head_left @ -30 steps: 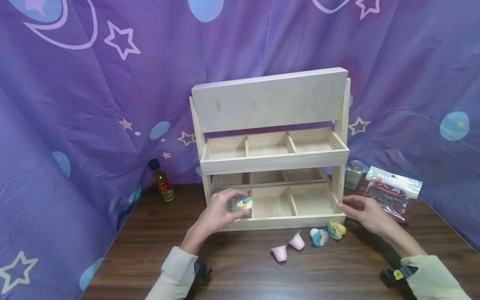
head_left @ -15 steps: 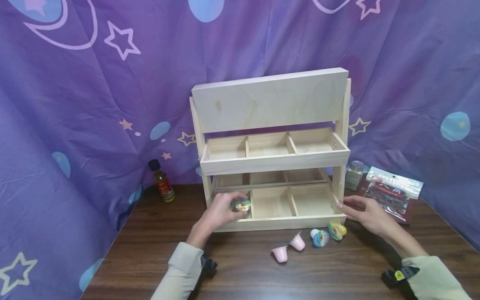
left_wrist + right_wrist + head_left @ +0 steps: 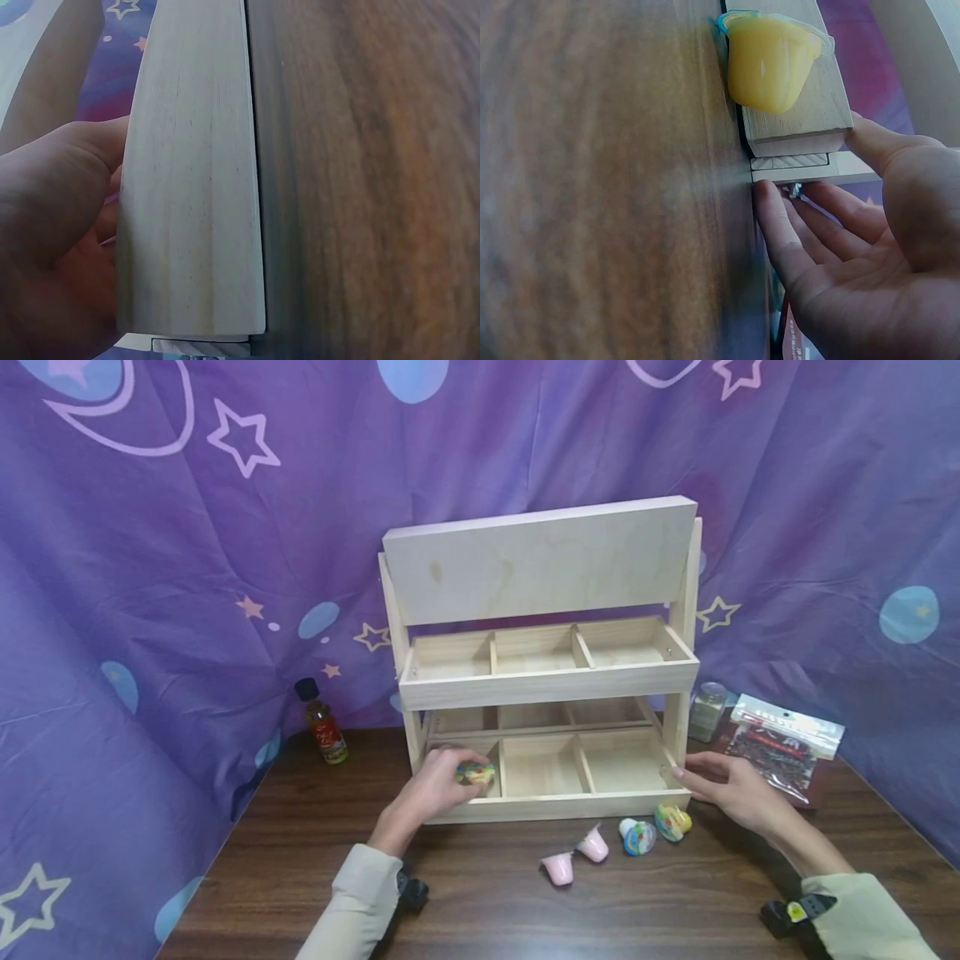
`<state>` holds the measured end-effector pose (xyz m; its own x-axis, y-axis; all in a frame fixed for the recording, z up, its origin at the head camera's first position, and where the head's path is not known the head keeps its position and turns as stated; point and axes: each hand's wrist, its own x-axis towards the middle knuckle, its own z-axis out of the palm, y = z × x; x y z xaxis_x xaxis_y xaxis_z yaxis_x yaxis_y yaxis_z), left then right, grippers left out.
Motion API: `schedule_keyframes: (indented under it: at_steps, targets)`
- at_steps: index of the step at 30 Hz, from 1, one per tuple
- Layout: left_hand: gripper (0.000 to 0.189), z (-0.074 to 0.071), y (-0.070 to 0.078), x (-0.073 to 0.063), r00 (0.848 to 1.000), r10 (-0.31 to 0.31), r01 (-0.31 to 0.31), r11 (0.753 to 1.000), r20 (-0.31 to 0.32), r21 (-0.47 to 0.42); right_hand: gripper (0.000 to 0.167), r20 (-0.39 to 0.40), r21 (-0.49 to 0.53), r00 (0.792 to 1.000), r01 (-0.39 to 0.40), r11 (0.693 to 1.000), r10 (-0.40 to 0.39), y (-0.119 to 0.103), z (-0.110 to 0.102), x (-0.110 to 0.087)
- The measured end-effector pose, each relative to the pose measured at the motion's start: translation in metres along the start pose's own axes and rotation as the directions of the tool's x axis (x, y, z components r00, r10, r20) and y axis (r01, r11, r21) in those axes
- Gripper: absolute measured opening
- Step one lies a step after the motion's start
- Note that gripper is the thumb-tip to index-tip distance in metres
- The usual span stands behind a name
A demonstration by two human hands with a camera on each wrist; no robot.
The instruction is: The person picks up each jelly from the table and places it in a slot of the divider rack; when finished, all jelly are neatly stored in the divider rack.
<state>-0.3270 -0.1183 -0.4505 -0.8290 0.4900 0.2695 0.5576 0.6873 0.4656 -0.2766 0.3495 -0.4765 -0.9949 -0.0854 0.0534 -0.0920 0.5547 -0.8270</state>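
Note:
In the head view my left hand (image 3: 433, 787) pinches a jelly cup (image 3: 477, 773) with a colourful lid, inside the lower tray's left compartment. The left wrist view shows this hand behind the tray's front board (image 3: 191, 172), which hides the fingertips and cup. My right hand (image 3: 731, 787) grips the lower right corner of the wooden rack (image 3: 551, 687), thumb on the inner side and fingers outside. Before the rack lie two pink jelly cups (image 3: 558, 868), a white one (image 3: 638, 837) with a blue lid, and a yellow one (image 3: 672, 822), large in the right wrist view.
A small oil bottle (image 3: 327, 727) stands left of the rack. On its right are a glass jar (image 3: 707, 712) and a silver-topped spice packet (image 3: 783, 745). A purple curtain (image 3: 187, 593) hangs behind the dark wooden table (image 3: 300, 843).
My left hand has lowered the jelly cup into the lower left compartment, and its lid has tipped from facing forward to facing more upward. My right hand has stayed at the rack's corner.

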Motion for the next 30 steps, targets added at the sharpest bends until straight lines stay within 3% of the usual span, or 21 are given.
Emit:
schedule_keyframes:
  at_steps: [8, 30]
  targets:
    - [0.037, -0.004, -0.002, -0.002, 0.999, 0.000, 0.001, 0.999, 0.040, -0.038, 0.062, -0.037, -0.142, 0.999, 0.026, 0.990, -0.031, 0.000, -0.002, 0.000]
    - [0.033, -0.010, -0.004, -0.006, 0.998, -0.011, 0.017, 0.995, 0.055, -0.101, 0.066, -0.035, -0.164, 0.999, 0.017, 0.986, -0.023, 0.000, -0.002, -0.001]
